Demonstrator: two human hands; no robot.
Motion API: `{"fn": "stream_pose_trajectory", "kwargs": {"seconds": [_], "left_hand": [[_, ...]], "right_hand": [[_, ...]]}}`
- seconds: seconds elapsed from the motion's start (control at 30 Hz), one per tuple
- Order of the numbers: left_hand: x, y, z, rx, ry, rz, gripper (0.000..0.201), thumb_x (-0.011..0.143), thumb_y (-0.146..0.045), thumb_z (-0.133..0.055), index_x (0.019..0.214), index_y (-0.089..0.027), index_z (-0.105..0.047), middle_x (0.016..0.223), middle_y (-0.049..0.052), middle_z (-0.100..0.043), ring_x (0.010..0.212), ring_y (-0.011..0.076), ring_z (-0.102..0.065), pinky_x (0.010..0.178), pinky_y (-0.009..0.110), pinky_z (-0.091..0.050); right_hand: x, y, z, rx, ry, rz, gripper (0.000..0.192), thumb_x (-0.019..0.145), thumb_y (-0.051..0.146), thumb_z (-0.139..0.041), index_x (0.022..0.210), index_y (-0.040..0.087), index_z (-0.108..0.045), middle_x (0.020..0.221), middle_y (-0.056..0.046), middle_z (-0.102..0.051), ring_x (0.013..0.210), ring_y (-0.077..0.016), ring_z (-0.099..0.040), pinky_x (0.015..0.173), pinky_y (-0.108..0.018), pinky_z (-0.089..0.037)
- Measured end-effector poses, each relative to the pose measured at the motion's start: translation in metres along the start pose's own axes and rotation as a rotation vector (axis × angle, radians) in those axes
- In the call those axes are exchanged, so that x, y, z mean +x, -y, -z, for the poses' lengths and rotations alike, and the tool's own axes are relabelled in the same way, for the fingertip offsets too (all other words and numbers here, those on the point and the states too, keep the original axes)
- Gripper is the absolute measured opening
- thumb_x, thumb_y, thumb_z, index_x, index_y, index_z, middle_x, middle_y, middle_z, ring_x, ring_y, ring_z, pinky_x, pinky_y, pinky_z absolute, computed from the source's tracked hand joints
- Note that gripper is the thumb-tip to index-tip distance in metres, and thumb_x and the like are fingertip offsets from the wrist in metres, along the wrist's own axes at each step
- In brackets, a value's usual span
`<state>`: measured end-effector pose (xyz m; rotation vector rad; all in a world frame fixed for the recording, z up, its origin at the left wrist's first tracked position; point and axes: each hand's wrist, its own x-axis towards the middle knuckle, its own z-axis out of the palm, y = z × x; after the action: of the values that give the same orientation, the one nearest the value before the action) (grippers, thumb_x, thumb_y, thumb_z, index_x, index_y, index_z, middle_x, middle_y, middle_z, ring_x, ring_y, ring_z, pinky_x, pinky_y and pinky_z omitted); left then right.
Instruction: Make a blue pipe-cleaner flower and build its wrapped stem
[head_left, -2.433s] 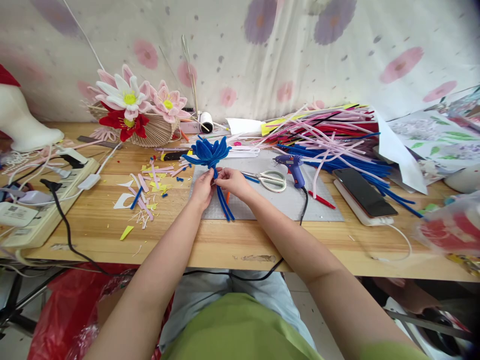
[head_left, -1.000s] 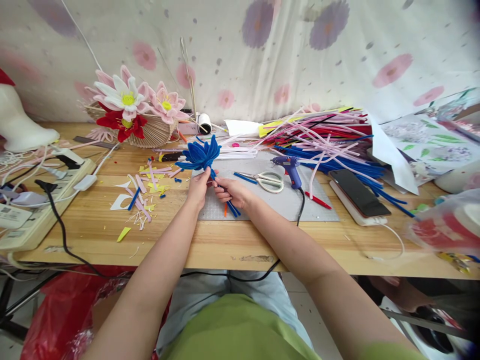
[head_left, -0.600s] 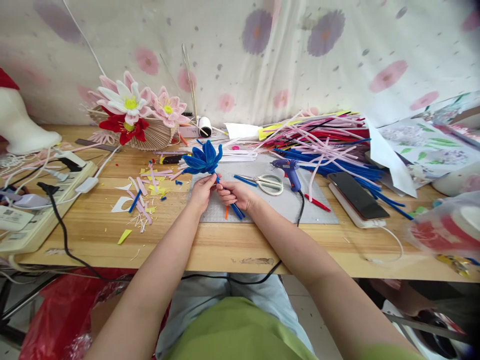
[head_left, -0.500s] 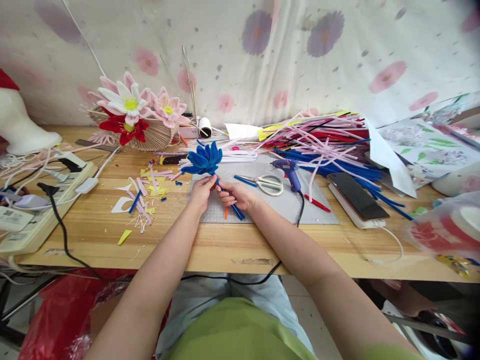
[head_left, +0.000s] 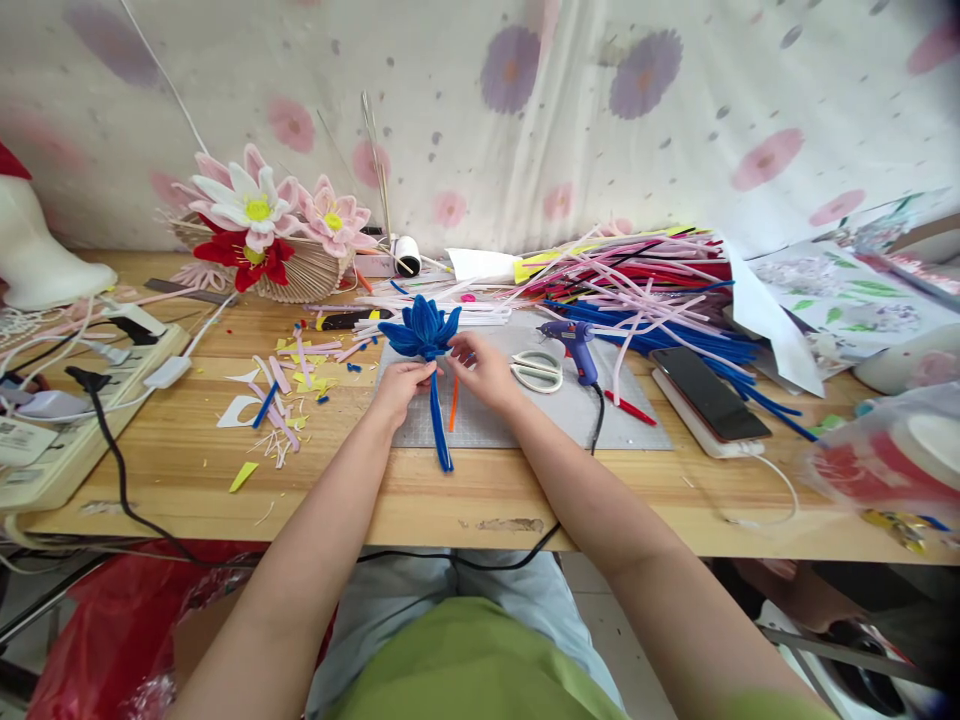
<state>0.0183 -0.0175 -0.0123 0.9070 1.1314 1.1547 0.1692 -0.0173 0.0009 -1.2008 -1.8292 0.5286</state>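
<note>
A blue pipe-cleaner flower (head_left: 422, 328) stands upright over the grey cutting mat (head_left: 540, 425), and its blue stem (head_left: 440, 425) hangs down toward the table edge. My left hand (head_left: 397, 384) grips the stem just under the flower head. To the right of the head, the fingertips of my right hand (head_left: 486, 366) pinch an outer petal. A short orange pipe-cleaner piece (head_left: 453, 402) lies on the mat between my hands.
White-handled scissors (head_left: 537, 370) and a blue glue gun (head_left: 573, 342) lie right of my hands, with a phone (head_left: 709, 392) beyond. A pile of pipe cleaners (head_left: 645, 285) fills the back right. Cut scraps (head_left: 285, 390), a power strip (head_left: 82, 410) and a flower basket (head_left: 262, 235) sit left.
My right hand has let go of the stem and moved up to the flower's petals. The flower now stands straighter with its stem pointing toward me, and the orange piece is uncovered.
</note>
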Motion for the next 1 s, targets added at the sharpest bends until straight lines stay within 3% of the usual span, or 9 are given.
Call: {"fn": "stream_pose_trajectory", "kwargs": {"seconds": [0.1, 0.2, 0.43, 0.67, 0.77, 0.9, 1.0], "left_hand": [[-0.003, -0.002, -0.002, 0.048, 0.024, 0.015, 0.024, 0.047, -0.033, -0.078, 0.055, -0.013, -0.068, 0.057, 0.004, -0.062, 0.055, 0.0117, -0.053, 0.059, 0.027, -0.043], [-0.006, -0.004, -0.004, 0.084, 0.041, 0.026, 0.028, 0.044, -0.035, -0.078, 0.058, -0.013, -0.068, 0.059, 0.004, -0.063, 0.056, 0.0117, -0.055, 0.060, 0.026, -0.043], [-0.004, -0.004, 0.000, 0.124, 0.075, 0.058, 0.027, 0.050, -0.037, -0.074, 0.059, -0.013, -0.068, 0.059, 0.005, -0.063, 0.053, 0.0108, -0.052, 0.057, 0.025, -0.042], [-0.006, -0.006, -0.005, 0.110, 0.065, 0.059, 0.016, 0.058, -0.026, -0.071, 0.062, -0.012, -0.068, 0.061, 0.005, -0.065, 0.058, 0.0121, -0.056, 0.061, 0.026, -0.046], [-0.010, -0.010, -0.006, -0.016, 0.123, 0.125, 0.008, 0.062, -0.015, -0.067, 0.068, -0.011, -0.066, 0.069, 0.006, -0.067, 0.064, 0.0146, -0.062, 0.069, 0.030, -0.050], [-0.013, -0.013, -0.007, -0.302, 0.364, 0.255, 0.018, 0.070, -0.006, -0.053, 0.083, -0.009, -0.065, 0.082, 0.011, -0.069, 0.079, 0.0192, -0.066, 0.081, 0.037, -0.050], [-0.010, -0.011, -0.009, -0.449, 0.318, 0.291, 0.019, 0.079, -0.013, -0.047, 0.086, -0.008, -0.064, 0.082, 0.012, -0.068, 0.080, 0.0181, -0.066, 0.083, 0.036, -0.050]], "right_hand": [[-0.004, 0.005, -0.002, -0.164, 0.023, 0.096, 0.015, 0.076, 0.023, -0.050, 0.089, 0.020, -0.056, 0.086, -0.002, -0.060, 0.074, -0.0129, -0.054, 0.068, -0.025, -0.040], [-0.004, 0.003, -0.006, -0.196, -0.028, 0.080, 0.010, 0.075, 0.022, -0.048, 0.083, 0.020, -0.054, 0.081, -0.002, -0.060, 0.072, -0.0135, -0.054, 0.065, -0.025, -0.039], [-0.001, -0.009, -0.012, -0.015, -0.185, -0.054, 0.007, 0.074, 0.024, -0.046, 0.079, 0.020, -0.049, 0.074, 0.001, -0.058, 0.065, -0.0117, -0.054, 0.063, -0.026, -0.043], [-0.002, -0.005, -0.014, 0.158, -0.232, -0.048, 0.008, 0.075, 0.028, -0.047, 0.079, 0.021, -0.047, 0.076, 0.000, -0.058, 0.067, -0.0118, -0.055, 0.063, -0.026, -0.046], [-0.002, -0.007, -0.015, 0.209, -0.240, -0.034, 0.009, 0.076, 0.029, -0.049, 0.080, 0.021, -0.048, 0.076, 0.000, -0.058, 0.070, -0.0117, -0.056, 0.063, -0.025, -0.047], [-0.003, -0.011, -0.017, 0.301, -0.220, -0.046, 0.011, 0.079, 0.032, -0.048, 0.083, 0.022, -0.047, 0.078, 0.001, -0.058, 0.068, -0.0110, -0.058, 0.063, -0.026, -0.048], [-0.003, -0.012, -0.019, 0.323, -0.214, -0.053, 0.011, 0.079, 0.032, -0.049, 0.083, 0.022, -0.047, 0.077, 0.002, -0.058, 0.069, -0.0112, -0.059, 0.064, -0.027, -0.048]]}}
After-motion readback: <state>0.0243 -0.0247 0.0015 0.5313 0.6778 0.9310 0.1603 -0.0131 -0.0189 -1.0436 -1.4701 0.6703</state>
